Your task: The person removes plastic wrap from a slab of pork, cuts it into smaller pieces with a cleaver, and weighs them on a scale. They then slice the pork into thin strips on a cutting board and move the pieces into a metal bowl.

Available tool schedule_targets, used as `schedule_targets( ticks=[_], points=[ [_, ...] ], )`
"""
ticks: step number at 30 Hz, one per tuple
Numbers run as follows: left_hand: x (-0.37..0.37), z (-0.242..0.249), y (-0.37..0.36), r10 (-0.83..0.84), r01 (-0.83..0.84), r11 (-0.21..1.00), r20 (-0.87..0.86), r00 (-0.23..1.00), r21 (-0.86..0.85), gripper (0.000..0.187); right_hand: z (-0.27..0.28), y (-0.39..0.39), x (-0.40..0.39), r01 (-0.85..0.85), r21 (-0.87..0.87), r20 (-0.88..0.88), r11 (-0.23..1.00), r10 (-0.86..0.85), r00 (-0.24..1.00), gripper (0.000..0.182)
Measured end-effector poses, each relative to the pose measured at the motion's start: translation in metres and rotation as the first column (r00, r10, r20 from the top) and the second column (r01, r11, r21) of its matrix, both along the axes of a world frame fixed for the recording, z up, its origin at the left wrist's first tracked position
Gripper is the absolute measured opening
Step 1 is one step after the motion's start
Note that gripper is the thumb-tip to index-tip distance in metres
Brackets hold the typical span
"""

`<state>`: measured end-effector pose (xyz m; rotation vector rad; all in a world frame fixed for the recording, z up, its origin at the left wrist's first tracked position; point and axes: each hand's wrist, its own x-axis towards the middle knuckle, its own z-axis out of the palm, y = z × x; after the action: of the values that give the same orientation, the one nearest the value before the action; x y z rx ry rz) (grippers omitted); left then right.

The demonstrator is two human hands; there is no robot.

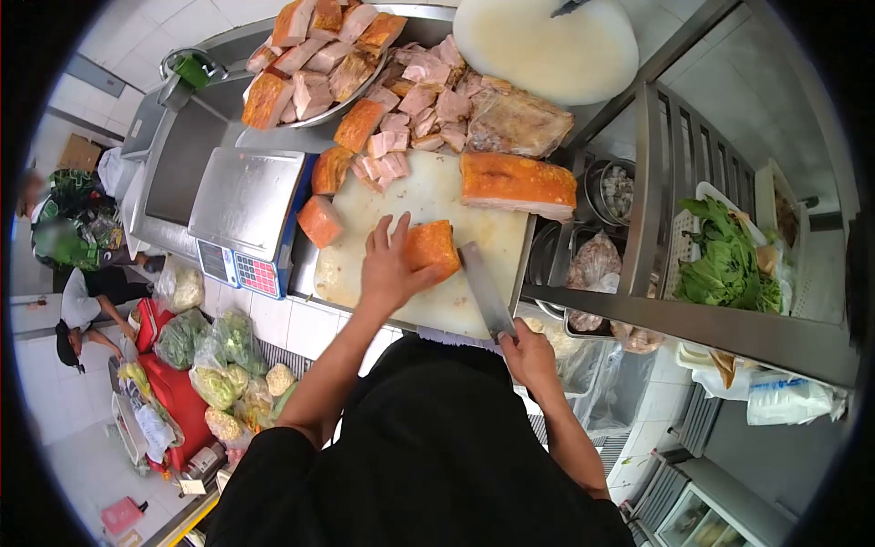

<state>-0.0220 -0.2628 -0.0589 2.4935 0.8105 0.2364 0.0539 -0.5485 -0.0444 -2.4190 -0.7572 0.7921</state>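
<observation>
A block of pork belly with golden-orange skin (431,251) lies on the white cutting board (365,278). My left hand (390,272) steadies it from the left, thumb along its near side and fingers at its far left. In my right hand (529,354) is the handle of a cleaver (488,290); its blade rests over the board, tip right beside the block's right end. Farther back on the board sits a long uncut slab of pork belly (518,180). Smaller cut pork chunks (387,164) and a loose skin-on piece (319,221) lie toward the left and back.
A digital scale (244,205) stands left of the board, by a steel sink (187,137). A bowl heaped with pork pieces (314,68) is behind. A round board (547,46) is at the back. Right, a metal rack (693,319) holds leafy greens (720,260). Another person (87,305) bends at far left.
</observation>
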Motion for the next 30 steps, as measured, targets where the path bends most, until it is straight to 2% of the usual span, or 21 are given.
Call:
schedule_targets(
  ticks=[2, 3, 4, 5, 6, 9, 10, 14, 16, 17, 18, 19, 20, 22, 24, 25, 26, 27, 30],
  points=[
    [0.023, -0.007, -0.023, 0.064, -0.063, 0.998, -0.055, 0.996, 0.024, 0.097, -0.008, 0.0, 0.004, 0.189, 0.08, -0.033, 0.979, -0.187, 0.982, 0.025],
    [0.037, -0.009, -0.031, 0.117, -0.113, 0.992, -0.102, 0.988, 0.048, 0.092, -0.013, 0.0, 0.007, 0.173, 0.082, -0.034, 0.982, -0.17, 0.985, 0.025],
    [0.051, -0.004, -0.031, 0.134, -0.129, 0.99, -0.099, 0.986, 0.052, 0.092, -0.019, -0.001, 0.01, 0.269, 0.116, -0.115, 0.956, -0.256, 0.96, 0.026],
    [0.065, 0.008, -0.028, 0.082, -0.078, 0.997, -0.214, 0.973, 0.027, 0.09, -0.022, -0.001, 0.014, 0.365, 0.141, -0.2, 0.92, -0.334, 0.921, 0.026],
    [0.072, 0.017, -0.025, 0.028, -0.03, 1.0, -0.324, 0.946, -0.002, 0.089, -0.017, 0.001, 0.02, 0.387, 0.054, -0.252, 0.92, -0.363, 0.897, 0.026],
    [0.064, 0.033, -0.018, -0.008, 0.017, 1.0, -0.395, 0.918, 0.02, 0.083, -0.037, -0.01, 0.029, 0.295, 0.182, -0.156, 0.938, -0.268, 0.951, 0.028],
    [0.057, 0.028, -0.013, -0.004, -0.034, 0.994, -0.354, 0.935, -0.101, 0.084, -0.033, -0.009, 0.029, 0.319, 0.162, -0.182, 0.934, -0.289, 0.94, 0.027],
    [0.038, 0.033, -0.015, -0.017, 0.008, 1.0, -0.337, 0.941, -0.029, 0.087, -0.045, -0.01, 0.025, 0.294, 0.159, -0.184, 0.943, -0.264, 0.947, 0.025],
    [0.034, 0.045, -0.005, 0.015, -0.064, 0.985, -0.291, 0.956, -0.159, 0.086, -0.049, -0.008, 0.017, 0.27, 0.194, -0.18, 0.943, -0.236, 0.955, 0.024],
    [0.029, 0.038, 0.007, 0.03, -0.074, 0.986, -0.282, 0.959, -0.147, 0.086, -0.041, -0.006, 0.012, 0.312, 0.183, -0.248, 0.932, -0.263, 0.932, 0.025],
    [0.021, 0.02, 0.026, 0.045, -0.069, 0.934, -0.076, 0.996, -0.351, 0.084, -0.047, -0.006, 0.01, 0.298, 0.181, -0.243, 0.937, -0.251, 0.937, 0.025],
    [0.013, 0.004, 0.045, 0.097, -0.013, 0.847, 0.13, 0.987, -0.532, 0.082, -0.057, -0.009, 0.007, 0.285, 0.181, -0.237, 0.941, -0.239, 0.942, 0.025],
    [0.007, -0.003, 0.061, 0.184, 0.048, 0.717, 0.256, 0.949, -0.695, 0.079, -0.055, -0.007, 0.006, 0.273, 0.195, -0.233, 0.942, -0.226, 0.946, 0.025],
    [-0.014, 0.04, 0.095, 0.151, 0.022, 0.858, 0.293, 0.944, -0.513, 0.081, -0.048, -0.007, 0.004, 0.306, 0.146, -0.287, 0.941, -0.256, 0.923, 0.03],
    [-0.031, 0.097, 0.124, 0.161, -0.122, 0.975, 0.214, 0.963, -0.185, 0.082, -0.043, -0.005, 0.005, 0.289, 0.14, -0.28, 0.947, -0.242, 0.929, 0.03],
    [-0.034, 0.119, 0.13, 0.332, -0.332, 0.943, 0.012, 0.943, -0.005, 0.083, -0.041, -0.003, 0.007, 0.279, 0.132, -0.277, 0.951, -0.234, 0.932, 0.03],
    [-0.037, 0.131, 0.146, 0.425, -0.418, 0.904, -0.089, 0.901, 0.092, 0.084, -0.037, -0.001, 0.008, 0.276, 0.113, -0.283, 0.954, -0.236, 0.93, 0.029],
    [-0.042, 0.132, 0.164, 0.472, -0.45, 0.876, -0.118, 0.874, 0.173, 0.086, -0.033, 0.001, 0.01, 0.26, 0.127, -0.275, 0.957, -0.218, 0.937, 0.029],
    [-0.053, 0.127, 0.2, 0.562, -0.526, 0.818, -0.13, 0.817, 0.233, 0.083, -0.032, 0.006, 0.012, 0.248, 0.149, -0.282, 0.957, -0.199, 0.938, 0.028]
  ],
)
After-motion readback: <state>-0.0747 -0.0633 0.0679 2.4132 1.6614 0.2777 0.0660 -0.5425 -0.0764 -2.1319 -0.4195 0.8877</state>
